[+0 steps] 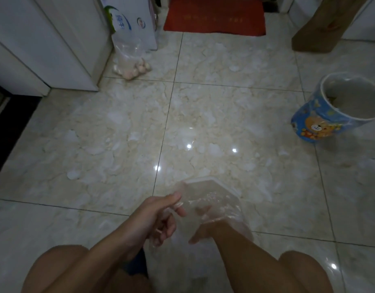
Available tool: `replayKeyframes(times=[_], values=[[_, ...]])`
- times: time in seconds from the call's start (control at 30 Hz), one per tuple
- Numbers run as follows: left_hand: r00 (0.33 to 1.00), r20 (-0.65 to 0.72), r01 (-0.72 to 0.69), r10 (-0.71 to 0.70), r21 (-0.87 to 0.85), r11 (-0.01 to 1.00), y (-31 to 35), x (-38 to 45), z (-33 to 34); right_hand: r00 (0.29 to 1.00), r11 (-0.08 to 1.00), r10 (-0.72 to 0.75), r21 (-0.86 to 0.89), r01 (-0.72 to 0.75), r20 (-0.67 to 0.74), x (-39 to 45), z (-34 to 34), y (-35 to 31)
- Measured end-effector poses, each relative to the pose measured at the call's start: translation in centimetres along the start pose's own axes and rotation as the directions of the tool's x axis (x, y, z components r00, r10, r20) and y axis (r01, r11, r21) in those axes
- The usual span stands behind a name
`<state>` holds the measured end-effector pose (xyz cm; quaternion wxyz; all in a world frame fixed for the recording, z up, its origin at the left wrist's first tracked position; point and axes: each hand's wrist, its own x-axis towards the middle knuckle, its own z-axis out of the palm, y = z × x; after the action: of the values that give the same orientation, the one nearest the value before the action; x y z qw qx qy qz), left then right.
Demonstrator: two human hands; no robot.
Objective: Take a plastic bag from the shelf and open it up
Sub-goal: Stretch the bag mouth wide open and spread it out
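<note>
We list: clear plastic bag (212, 199), left hand (159, 218) pinching its edge, right hand (205, 227) spread inside it.

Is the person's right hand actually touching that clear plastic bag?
Touching. In the head view, the right hand is pushed inside the clear plastic bag, its shape showing through the film, which wraps around the wrist.

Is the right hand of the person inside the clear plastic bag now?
Yes, the right hand shows through the clear plastic bag, which covers it to the wrist.
</note>
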<state>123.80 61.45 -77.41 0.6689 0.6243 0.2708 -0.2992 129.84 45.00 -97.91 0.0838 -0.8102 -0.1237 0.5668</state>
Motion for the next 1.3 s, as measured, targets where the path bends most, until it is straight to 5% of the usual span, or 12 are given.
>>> replayKeyframes(times=[0.13, 0.27, 0.4, 0.5, 0.57, 0.67, 0.77, 0.9, 1.07, 1.3], values=[[0.978, -0.191, -0.046, 0.087, 0.209, 0.977, -2.0, 1.8, 0.3, 0.996, 0.997, -0.024, -0.066, 0.029, 0.082, 2.7, 0.6, 0.4], [0.886, -0.421, -0.009, 0.193, 0.400, 0.917, -4.4, 4.5, 0.2, 0.979, 0.980, -0.118, -0.138, 0.142, 0.166, 3.9, 0.1, 0.5], [0.783, -0.573, 0.135, 0.243, 0.537, 0.833, -5.1, 6.3, -0.1, 0.977, 0.920, -0.167, -0.335, 0.203, 0.135, 2.1, -0.3, -0.6], [0.737, -0.598, 0.228, 0.315, 0.659, 0.717, -5.4, 5.9, 0.2, 0.969, 0.924, -0.174, -0.311, 0.222, 0.173, -1.5, -1.3, -1.1], [0.663, -0.506, 0.195, 0.551, 0.828, 0.525, -5.8, 5.2, 0.8, 0.964, 0.894, -0.214, -0.366, 0.257, 0.156, -3.8, -2.1, -0.7], [0.485, -0.108, 0.047, 0.868, 0.994, 0.097, -6.6, 3.6, 1.7, 0.940, 0.744, -0.320, -0.582, 0.327, 0.118, -7.6, -3.1, 0.6], [0.389, 0.367, -0.188, 0.845, 0.930, -0.317, -8.8, 2.3, 2.2, 0.908, 0.633, -0.417, -0.709, 0.312, 0.027, -10.5, -3.2, 2.6], [0.551, 0.624, -0.375, 0.554, 0.779, -0.503, -11.7, 1.6, 2.7, 0.888, 0.636, -0.460, -0.692, 0.341, 0.014, -12.7, -2.6, 5.0], [0.794, 0.505, -0.314, 0.339, 0.818, -0.482, -13.2, 1.9, 2.3, 0.821, 0.599, -0.570, -0.708, 0.374, -0.048, -13.3, -1.4, 6.9], [0.713, 0.504, -0.415, 0.487, 0.864, -0.287, -14.4, 1.4, 2.6, 0.602, 0.519, -0.774, -0.740, 0.428, -0.194, -15.0, -0.3, 9.6]])
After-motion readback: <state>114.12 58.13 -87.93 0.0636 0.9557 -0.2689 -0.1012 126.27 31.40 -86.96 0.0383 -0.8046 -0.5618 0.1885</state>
